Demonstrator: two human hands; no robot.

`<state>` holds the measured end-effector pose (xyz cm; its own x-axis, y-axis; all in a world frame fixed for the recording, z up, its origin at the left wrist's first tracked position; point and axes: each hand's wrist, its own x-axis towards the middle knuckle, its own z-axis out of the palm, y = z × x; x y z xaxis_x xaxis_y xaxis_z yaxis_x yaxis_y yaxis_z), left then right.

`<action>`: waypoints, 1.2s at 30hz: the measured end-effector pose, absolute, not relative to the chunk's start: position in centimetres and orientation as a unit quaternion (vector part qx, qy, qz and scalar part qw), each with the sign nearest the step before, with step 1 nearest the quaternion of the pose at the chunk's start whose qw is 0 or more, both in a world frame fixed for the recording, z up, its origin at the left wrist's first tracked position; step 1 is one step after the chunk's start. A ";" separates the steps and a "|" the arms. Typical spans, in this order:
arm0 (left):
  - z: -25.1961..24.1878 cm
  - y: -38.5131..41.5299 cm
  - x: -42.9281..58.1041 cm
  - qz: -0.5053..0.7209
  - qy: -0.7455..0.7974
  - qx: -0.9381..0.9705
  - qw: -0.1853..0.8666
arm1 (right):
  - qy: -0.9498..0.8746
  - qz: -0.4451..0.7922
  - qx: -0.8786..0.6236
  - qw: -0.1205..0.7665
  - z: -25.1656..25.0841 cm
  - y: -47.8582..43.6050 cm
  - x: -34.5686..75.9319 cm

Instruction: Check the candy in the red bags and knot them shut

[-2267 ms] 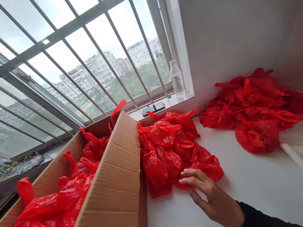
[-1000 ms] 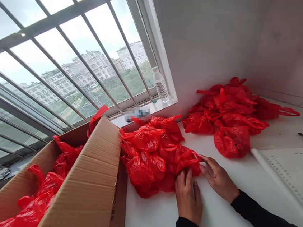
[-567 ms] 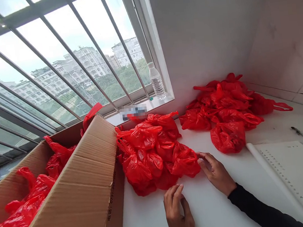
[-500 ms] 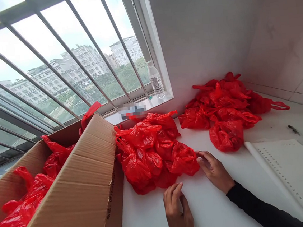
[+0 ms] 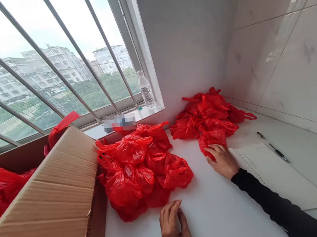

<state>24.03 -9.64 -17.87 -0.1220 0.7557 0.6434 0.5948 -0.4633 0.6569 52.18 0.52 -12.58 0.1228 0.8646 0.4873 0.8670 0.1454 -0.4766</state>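
Note:
My right hand point(image 5: 222, 161) is at the near side of a knotted red plastic bag point(image 5: 212, 140), fingers curved over its edge and thumb apart. It touches the bag without a visible firm grip. That bag lies in front of a pile of similar red bags point(image 5: 206, 113) against the wall. My left hand point(image 5: 174, 224) rests low over the white table, fingers bent, thumb apart, holding nothing. Just beyond it sits a second heap of tied red bags point(image 5: 135, 170). What the bags contain is hidden.
An open cardboard box point(image 5: 49, 182) with more red bags point(image 5: 3, 183) stands on the left. A clear bottle point(image 5: 146, 91) is on the windowsill beside a blurred item point(image 5: 119, 122). An open notebook point(image 5: 278, 177), a pen point(image 5: 279, 153) and a pen cap point(image 5: 261, 135) lie right.
My right hand has moved from the left heap across to the front bag of the right pile. My left hand stays low near the left heap. The view has turned right.

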 end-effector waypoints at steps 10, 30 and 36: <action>-18.8 -8.9 23.8 0.554 0.481 0.678 0.041 | -0.754 -0.044 -0.619 0.217 -8.3 11.1 47.2; -19.4 -7.6 24.0 0.575 0.453 0.679 0.056 | -0.756 -0.051 -0.617 0.214 -10.0 2.0 57.4; -19.1 -7.9 24.5 0.571 0.450 0.682 0.082 | -0.732 -0.036 -0.657 0.179 -14.3 -6.7 63.3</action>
